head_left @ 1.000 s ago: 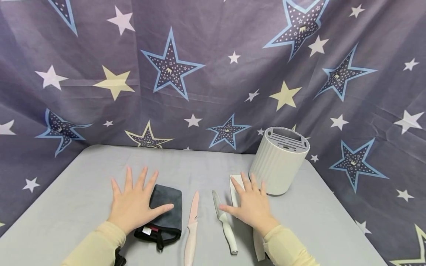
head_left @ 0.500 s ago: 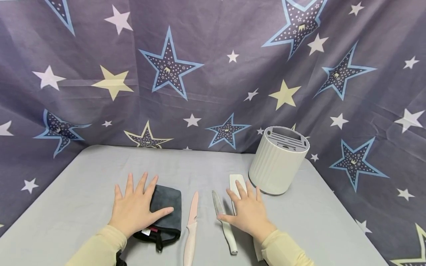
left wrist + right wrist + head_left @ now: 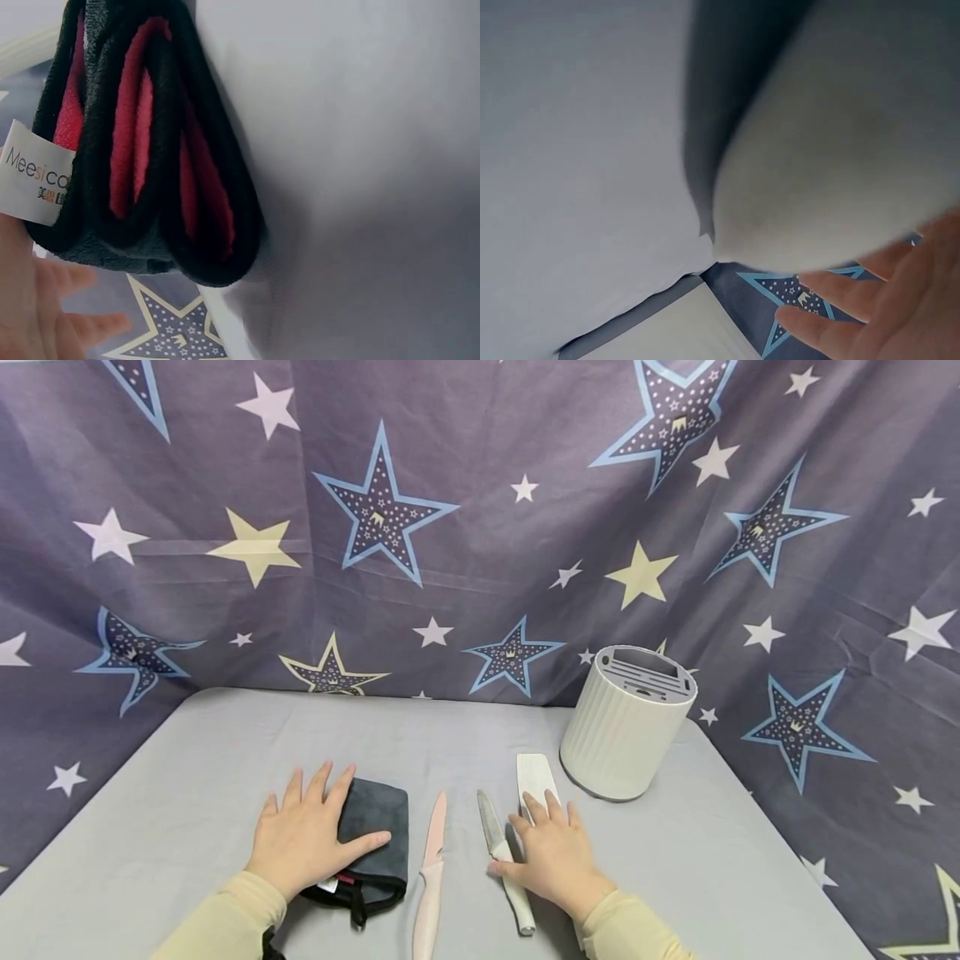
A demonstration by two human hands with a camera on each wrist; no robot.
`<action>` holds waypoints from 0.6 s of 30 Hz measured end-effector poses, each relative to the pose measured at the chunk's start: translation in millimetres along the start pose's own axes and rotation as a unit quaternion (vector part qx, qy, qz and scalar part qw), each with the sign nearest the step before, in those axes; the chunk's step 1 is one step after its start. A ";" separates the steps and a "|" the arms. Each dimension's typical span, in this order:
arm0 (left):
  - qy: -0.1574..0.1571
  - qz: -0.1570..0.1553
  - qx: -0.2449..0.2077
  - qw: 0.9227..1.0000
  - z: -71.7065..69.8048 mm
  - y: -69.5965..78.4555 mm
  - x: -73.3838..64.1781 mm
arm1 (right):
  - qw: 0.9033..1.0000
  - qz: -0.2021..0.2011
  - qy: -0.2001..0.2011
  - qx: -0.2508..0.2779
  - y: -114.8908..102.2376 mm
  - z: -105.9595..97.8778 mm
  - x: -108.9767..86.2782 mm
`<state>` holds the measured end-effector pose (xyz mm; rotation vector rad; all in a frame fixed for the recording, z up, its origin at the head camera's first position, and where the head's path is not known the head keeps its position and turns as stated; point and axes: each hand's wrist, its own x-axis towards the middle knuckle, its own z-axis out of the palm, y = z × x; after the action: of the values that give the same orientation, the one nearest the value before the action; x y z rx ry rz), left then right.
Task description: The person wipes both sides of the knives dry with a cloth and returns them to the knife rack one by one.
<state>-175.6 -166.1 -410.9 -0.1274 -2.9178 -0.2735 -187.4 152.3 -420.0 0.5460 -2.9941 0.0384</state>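
My left hand (image 3: 302,842) lies spread over the left part of a folded dark grey cloth (image 3: 378,827). In the left wrist view the cloth (image 3: 135,142) shows black edging, red inner folds and a white label. My right hand (image 3: 557,862), fingers spread, is over a white-bladed knife (image 3: 534,770), covering its middle. Its thumb is over the white handle of a grey-bladed knife (image 3: 516,897); contact is hard to tell. Between the hands lies a pink knife (image 3: 429,893). A blurred pale shape (image 3: 840,142) fills much of the right wrist view beside the fingers.
A white ribbed knife block (image 3: 626,731) with slots in its top stands at the back right of the grey table (image 3: 420,735). Behind and at both sides hangs a dark curtain (image 3: 480,527) printed with stars.
My right hand has drawn back toward me and its fingers look lower, baring more of the white blade. My left hand has sunk slightly over the cloth. The knives, cloth and block stay put.
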 end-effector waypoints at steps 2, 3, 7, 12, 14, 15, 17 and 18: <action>-0.001 -0.001 0.004 1.000 0.8 -0.1 -0.4 | 1.000 -0.002 0.002 0.000 -0.7 1.3 -1.2; -0.001 -0.001 0.006 1.000 1.2 -0.3 -0.6 | 1.000 -0.004 0.003 -0.001 -1.1 1.8 -1.6; -0.009 -0.005 0.012 1.000 2.2 -1.0 -0.7 | 1.000 -0.010 0.014 -0.004 -2.9 2.8 -2.7; -0.026 -0.011 0.012 1.000 2.9 -1.2 0.0 | 1.000 -0.015 0.023 -0.007 -5.0 3.5 -3.5; -0.032 -0.012 0.010 0.999 2.6 -1.2 0.1 | 0.999 -0.016 0.029 -0.011 -5.7 3.6 -3.7; -0.036 -0.014 0.007 0.999 2.4 -1.1 0.3 | 0.999 -0.017 0.031 -0.015 -6.0 3.7 -3.8; -0.046 -0.020 0.001 0.999 2.0 -1.4 0.8 | 0.999 -0.020 0.037 -0.022 -6.8 3.5 -4.0; -0.054 -0.023 -0.002 0.998 2.0 -1.8 1.2 | 0.999 -0.021 0.038 -0.025 -7.2 3.4 -4.1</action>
<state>-177.4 -167.4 -412.9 -0.0770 -3.0303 -0.2896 -181.3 146.8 -423.7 0.5868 -2.9000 -0.0173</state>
